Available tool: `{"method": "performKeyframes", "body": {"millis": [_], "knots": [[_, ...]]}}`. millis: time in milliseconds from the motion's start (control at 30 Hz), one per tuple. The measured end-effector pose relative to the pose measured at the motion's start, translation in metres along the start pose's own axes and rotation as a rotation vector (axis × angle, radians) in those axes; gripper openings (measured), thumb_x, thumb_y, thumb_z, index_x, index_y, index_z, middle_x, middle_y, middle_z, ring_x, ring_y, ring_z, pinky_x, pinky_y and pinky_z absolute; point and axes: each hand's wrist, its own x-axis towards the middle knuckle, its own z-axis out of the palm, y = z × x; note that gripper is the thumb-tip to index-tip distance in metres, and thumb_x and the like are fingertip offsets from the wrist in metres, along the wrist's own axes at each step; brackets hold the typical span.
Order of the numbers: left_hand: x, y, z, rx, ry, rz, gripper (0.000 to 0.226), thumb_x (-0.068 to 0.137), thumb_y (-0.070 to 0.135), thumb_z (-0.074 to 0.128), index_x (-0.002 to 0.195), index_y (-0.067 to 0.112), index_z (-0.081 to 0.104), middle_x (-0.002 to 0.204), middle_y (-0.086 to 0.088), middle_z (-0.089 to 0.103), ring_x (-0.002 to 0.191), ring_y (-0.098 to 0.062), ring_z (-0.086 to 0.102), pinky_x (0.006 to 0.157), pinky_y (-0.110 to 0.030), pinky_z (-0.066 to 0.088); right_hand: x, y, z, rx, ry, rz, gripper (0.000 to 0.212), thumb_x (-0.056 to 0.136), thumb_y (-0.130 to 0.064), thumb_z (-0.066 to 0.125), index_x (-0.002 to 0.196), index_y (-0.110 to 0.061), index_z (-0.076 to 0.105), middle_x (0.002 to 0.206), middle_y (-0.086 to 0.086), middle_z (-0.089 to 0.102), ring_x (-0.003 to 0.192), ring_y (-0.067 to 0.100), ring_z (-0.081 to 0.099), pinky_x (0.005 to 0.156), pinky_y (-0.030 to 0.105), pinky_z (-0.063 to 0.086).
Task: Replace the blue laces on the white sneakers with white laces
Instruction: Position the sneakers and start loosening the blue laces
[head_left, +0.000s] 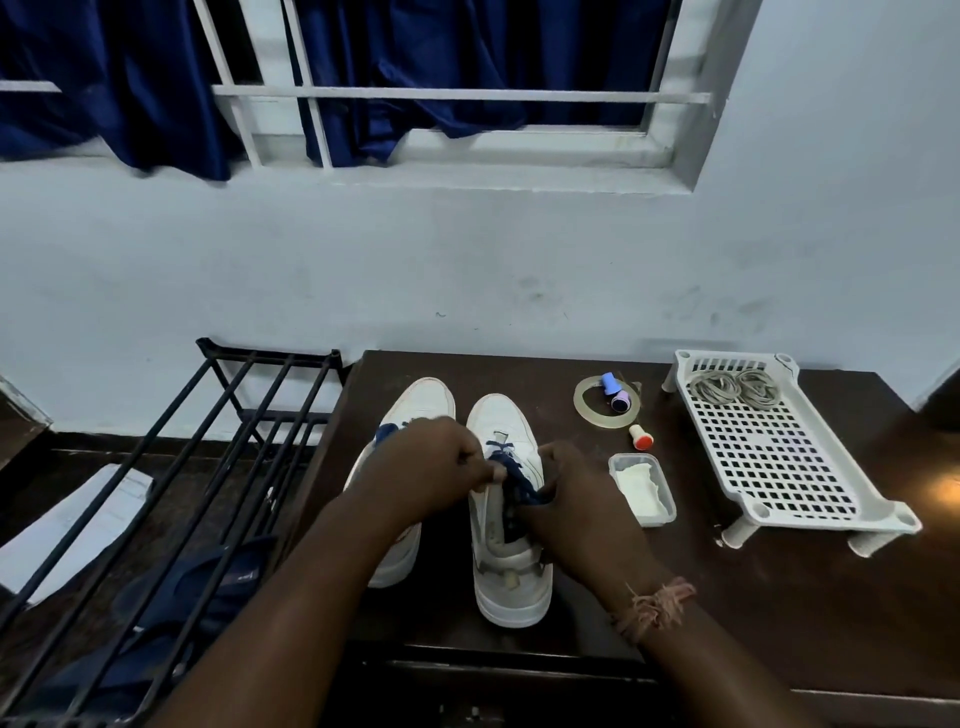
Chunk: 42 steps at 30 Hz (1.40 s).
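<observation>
Two white sneakers stand side by side on the dark table (727, 597), toes pointing away from me. The right sneaker (506, 582) has a blue lace (511, 473) partly pulled loose over its tongue. My left hand (436, 467) pinches that lace near the middle eyelets. My right hand (576, 504) grips a bunch of the loose blue lace at the sneaker's right side. The left sneaker (421, 402) still shows blue lace beside my left wrist; its middle is hidden by my arm. Two coiled white laces (735, 389) lie at the far end of a white perforated tray (779, 467).
A tape roll (605, 402) with a blue and lilac cap on it, a small orange-tipped stamp (640, 437) and a clear box holding a white cloth (643, 488) lie right of the sneakers. A black metal rack (208, 467) stands left of the table.
</observation>
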Motion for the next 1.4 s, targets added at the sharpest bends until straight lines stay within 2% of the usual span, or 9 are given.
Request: {"method": "performKeyframes", "body": {"millis": [133,267,367,567,667,800,900,1167,1400], "knots": [[0.005,-0.002,-0.023,-0.884,0.401,0.020,0.038,0.095,0.045,0.060,0.067,0.020,0.065,0.072,-0.001,0.062,0.064,-0.019,0.053,0.067,-0.035,0.038,0.000,0.001,0.001,-0.027,0.020,-0.006,0.032,0.076,-0.035,0.069,0.104,-0.031,0.054,0.088,-0.005,0.071,0.082,0.018,0.069,0.073,0.039,0.058],[0.010,-0.004,-0.019,-1.873,0.235,0.000,0.037,0.105,0.038,0.047,0.074,0.019,0.055,0.081,0.001,0.067,0.082,-0.017,0.069,0.078,-0.035,0.055,0.001,0.000,0.002,-0.102,-0.009,-0.013,0.050,0.078,-0.032,0.068,0.126,-0.032,0.053,0.101,-0.002,0.071,0.092,0.019,0.067,0.077,0.030,0.053],[0.010,0.000,-0.014,-2.033,0.154,-0.049,0.041,0.107,0.041,0.040,0.073,0.020,0.049,0.066,0.006,0.046,0.049,-0.007,0.042,0.047,-0.019,0.037,0.002,-0.001,0.003,-0.128,-0.013,-0.025,0.045,0.082,-0.028,0.066,0.125,-0.034,0.055,0.100,-0.003,0.070,0.089,0.018,0.067,0.075,0.028,0.051],[0.015,-0.009,-0.012,-2.295,0.226,0.051,0.035,0.105,0.035,0.044,0.075,0.017,0.045,0.067,0.008,0.044,0.047,-0.006,0.033,0.045,-0.019,0.028,0.002,-0.002,0.006,-0.204,-0.003,-0.025,0.023,0.082,-0.026,0.062,0.105,-0.029,0.062,0.096,-0.002,0.071,0.090,0.023,0.067,0.077,0.035,0.055],[0.015,-0.006,-0.012,-2.211,0.256,0.022,0.034,0.105,0.037,0.044,0.077,0.018,0.046,0.067,0.007,0.045,0.046,-0.005,0.032,0.043,-0.018,0.026,0.000,-0.004,0.010,-0.233,0.042,-0.064,0.015,0.082,-0.024,0.059,0.097,-0.023,0.061,0.091,0.001,0.071,0.088,0.027,0.067,0.074,0.037,0.055],[0.008,0.001,-0.007,-1.037,0.423,-0.106,0.023,0.098,0.034,0.063,0.088,0.015,0.054,0.071,0.002,0.064,0.050,-0.010,0.047,0.050,-0.027,0.041,-0.002,-0.002,0.015,-0.168,0.104,-0.118,0.025,0.082,-0.023,0.055,0.106,-0.027,0.063,0.096,-0.001,0.071,0.090,0.025,0.067,0.076,0.039,0.055],[0.008,-0.003,0.014,-0.623,0.527,-0.114,0.026,0.082,0.038,0.075,0.101,0.026,0.064,0.099,0.008,0.070,0.091,-0.009,0.065,0.086,-0.035,0.054,0.001,0.003,0.018,-0.140,0.136,-0.191,0.022,0.089,-0.034,0.053,0.109,-0.032,0.064,0.098,-0.006,0.068,0.090,0.017,0.065,0.077,0.038,0.054],[0.002,0.002,0.023,-0.530,0.396,-0.198,0.019,0.090,0.007,0.060,0.099,0.023,0.066,0.098,0.013,0.065,0.090,-0.004,0.062,0.080,-0.012,0.046,0.016,0.004,0.016,-0.022,0.135,-0.205,0.010,0.086,-0.024,0.063,0.092,-0.032,0.064,0.091,-0.013,0.062,0.078,0.005,0.059,0.074,0.026,0.048],[-0.001,0.003,0.031,-0.861,-0.024,-0.387,0.020,0.072,0.023,0.066,0.081,0.006,0.070,0.078,-0.019,0.069,0.073,-0.027,0.067,0.085,-0.052,0.059,0.028,-0.013,-0.001,0.298,-0.024,-0.086,0.017,0.090,-0.028,0.065,0.077,-0.022,0.074,0.076,-0.009,0.072,0.071,0.001,0.066,0.068,0.022,0.053]]}}
